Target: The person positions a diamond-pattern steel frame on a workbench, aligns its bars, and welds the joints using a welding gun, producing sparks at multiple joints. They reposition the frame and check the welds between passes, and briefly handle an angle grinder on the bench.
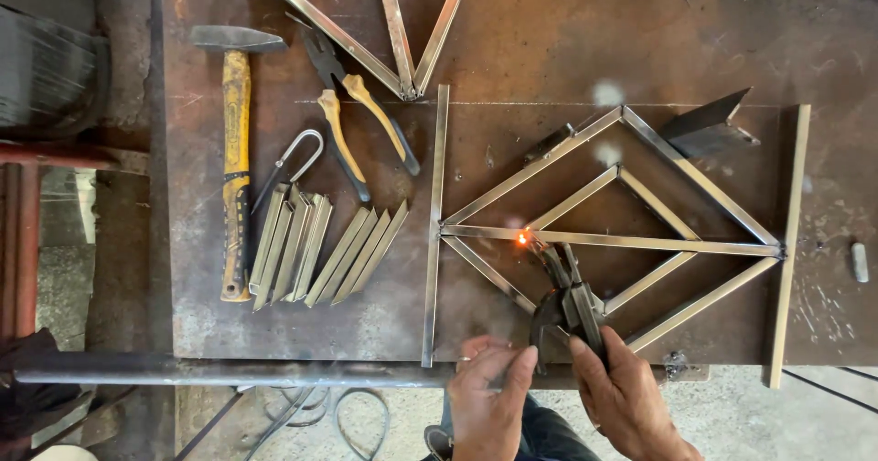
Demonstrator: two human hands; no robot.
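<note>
Looks like mid-tack on a weld. The right hand (626, 392) has its grip clenched around the electrode holder (572, 301), and the rod tip is glowing orange at the spark (522, 238), right where the short diagonals meet the long middle bar of the diamond-shaped steel frame (622, 232). The left hand (489, 388) sits just beside the holder with fingers curled, touching its underside to steady it; it doesn't seem to be properly grasping anything, more of a brace.

The frame lies flat on the right half of the table (512, 49), butted against an upright strip on its left. Judging by the glow, the arc is at this one joint, so the next bit probably calls for a steady tip and no bumping of the loose bars.

The table is a rusty, spatter-marked steel plate. On its left half: a yellow-handled hammer (235, 159), yellow-grip pliers (361, 127), and a row of cut angled pieces (325, 246). Another V-shaped frame (398, 31) sits at the top. Concrete floor and cables show below the table edge.
</note>
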